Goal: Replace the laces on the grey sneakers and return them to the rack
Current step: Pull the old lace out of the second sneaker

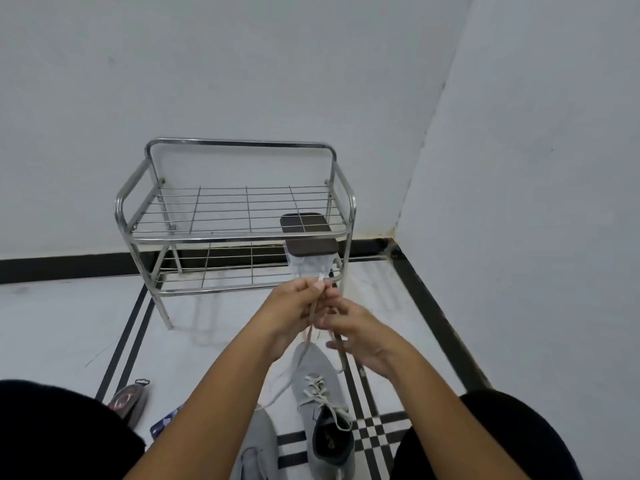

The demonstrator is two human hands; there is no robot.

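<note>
Two grey sneakers lie on the tiled floor between my knees. The right one (322,403) still carries a pale lace; the left one (258,445) is partly cut off at the bottom edge. My left hand (294,306) and my right hand (349,327) are raised together above the shoes. Both pinch a brownish lace (310,317), whose pale tip sticks up above my left fingers. Its strands hang down towards the right sneaker. A pale loose lace (277,393) trails across the floor beside the shoes.
A two-shelf metal rack (239,233) stands against the wall ahead, with a dark-lidded clear container (311,251) on its lower shelf at the right. A small pink and grey object (126,400) and a blue patterned packet (166,422) lie near my left knee.
</note>
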